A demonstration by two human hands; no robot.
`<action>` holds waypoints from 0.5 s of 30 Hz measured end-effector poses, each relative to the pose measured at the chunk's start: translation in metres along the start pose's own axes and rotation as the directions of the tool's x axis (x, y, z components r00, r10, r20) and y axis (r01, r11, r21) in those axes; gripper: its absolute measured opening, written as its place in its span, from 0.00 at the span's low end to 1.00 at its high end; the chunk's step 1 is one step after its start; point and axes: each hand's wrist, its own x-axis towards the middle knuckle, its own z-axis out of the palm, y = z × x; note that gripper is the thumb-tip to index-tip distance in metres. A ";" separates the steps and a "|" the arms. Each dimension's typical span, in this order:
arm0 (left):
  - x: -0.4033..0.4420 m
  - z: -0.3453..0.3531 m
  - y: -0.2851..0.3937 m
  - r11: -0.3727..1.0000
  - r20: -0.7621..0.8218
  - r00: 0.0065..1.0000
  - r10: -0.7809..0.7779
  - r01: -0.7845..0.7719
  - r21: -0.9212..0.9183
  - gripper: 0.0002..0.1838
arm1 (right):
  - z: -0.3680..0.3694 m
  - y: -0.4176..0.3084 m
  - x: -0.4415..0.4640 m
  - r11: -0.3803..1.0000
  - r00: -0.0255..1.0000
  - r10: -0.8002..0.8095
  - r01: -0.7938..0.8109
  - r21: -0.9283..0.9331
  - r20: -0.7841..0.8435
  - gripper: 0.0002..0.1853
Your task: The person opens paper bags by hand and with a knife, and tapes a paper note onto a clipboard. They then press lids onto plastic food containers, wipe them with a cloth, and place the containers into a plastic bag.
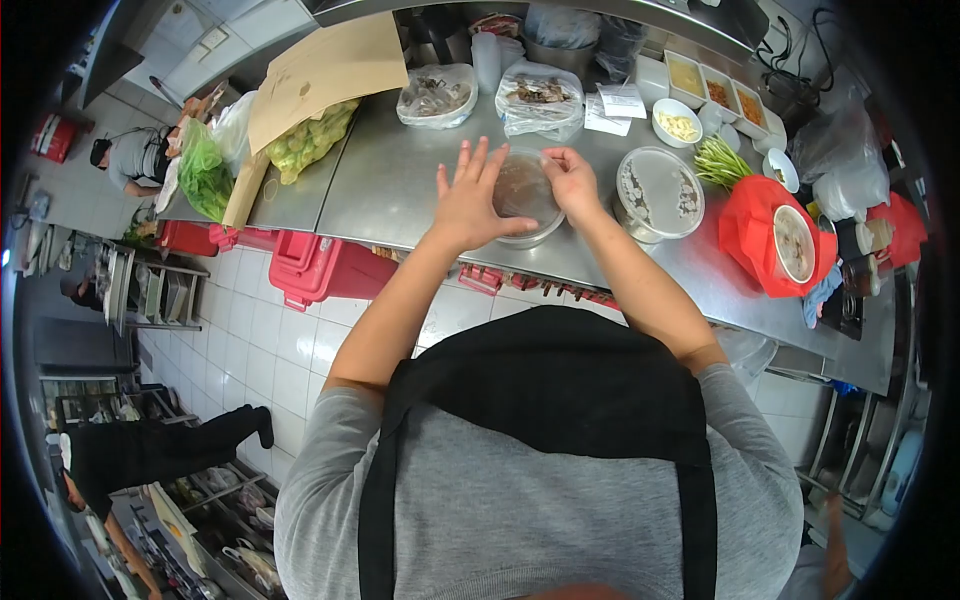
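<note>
- Left hand (470, 205) spreads open, gripping nothing, beside a round container (524, 188).
- Right hand (572, 188) curls at its rim, grip unclear.
- Paper slips (621, 101) carry illegible print.

head cam, wide round view | from wearer's head, facing forward and down | apron (545, 390) close, left hand (468, 208) and right hand (573, 186) farther, counter (385, 180) far

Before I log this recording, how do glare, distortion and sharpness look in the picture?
Head view: strong fisheye distortion bends the counter, and black fills the corners; head view: glare brightens the floor tiles; head view: the left hand and right hand look fairly sharp, but another person's forearm at lower right looks smeared.
</note>
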 end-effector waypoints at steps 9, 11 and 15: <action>0.012 0.013 -0.005 0.997 0.146 0.989 0.012 -0.022 0.069 0.69 | -0.004 -0.007 0.018 0.981 0.991 0.128 -0.121 -0.151 0.038 0.12; 0.016 0.009 0.000 0.995 0.210 0.978 -0.002 -0.018 0.094 0.68 | -0.004 -0.010 0.018 0.973 0.996 0.083 -0.074 -0.219 0.035 0.12; 0.019 0.013 0.001 0.991 0.230 0.973 0.018 -0.048 0.127 0.68 | -0.003 -0.013 0.015 0.959 0.999 0.032 -0.024 -0.283 0.024 0.11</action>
